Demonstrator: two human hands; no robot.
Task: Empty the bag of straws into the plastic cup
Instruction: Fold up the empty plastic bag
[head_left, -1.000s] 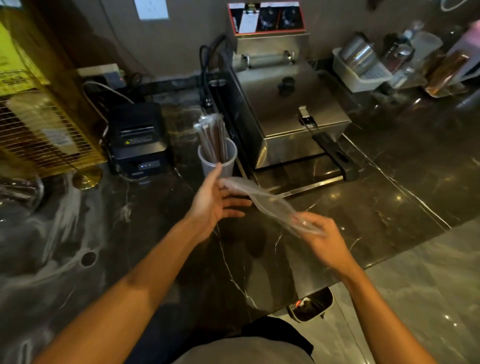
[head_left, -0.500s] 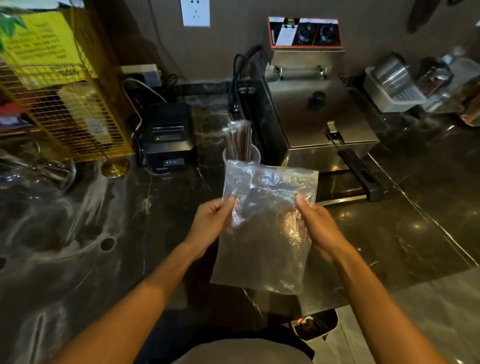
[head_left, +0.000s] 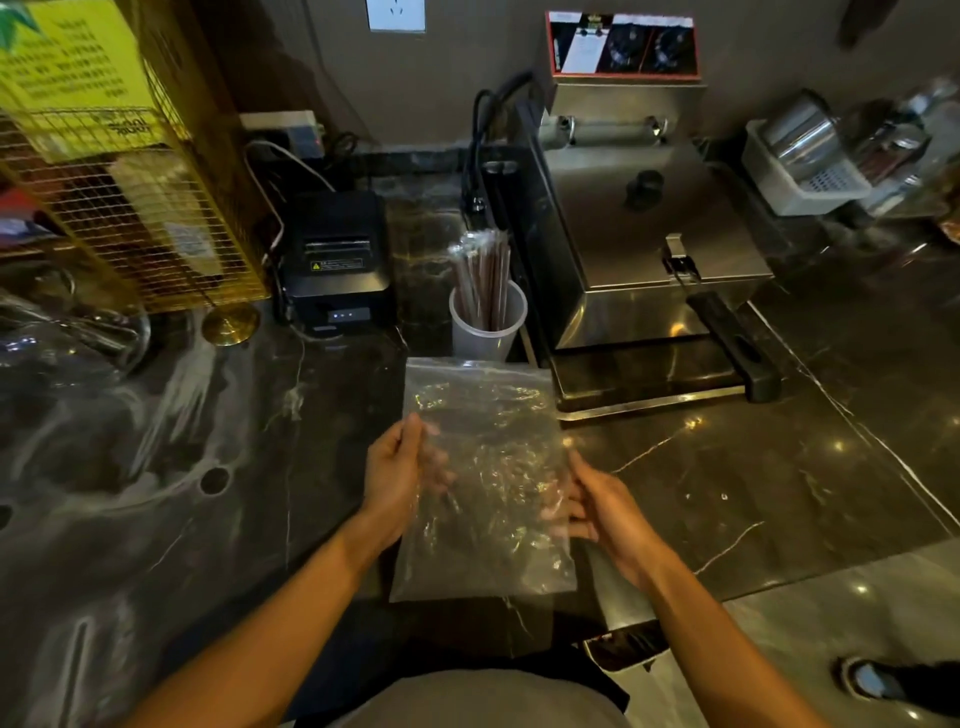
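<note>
Lowered since before, both hands grip the seemingly empty bag; straws fill cup.

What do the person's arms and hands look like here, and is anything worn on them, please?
Both arms are bare from the frame's lower edge to the wrists: no sleeves show. The left hand and right hand are ungloved, and no watch, ring or bracelet is visible on either. A grey garment covers the torso at the bottom edge, dark fabric beside it.

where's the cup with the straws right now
In the head view the plastic cup stands on the dark counter, just beyond the clear bag, between the black printer on its left and the steel fryer.
</note>
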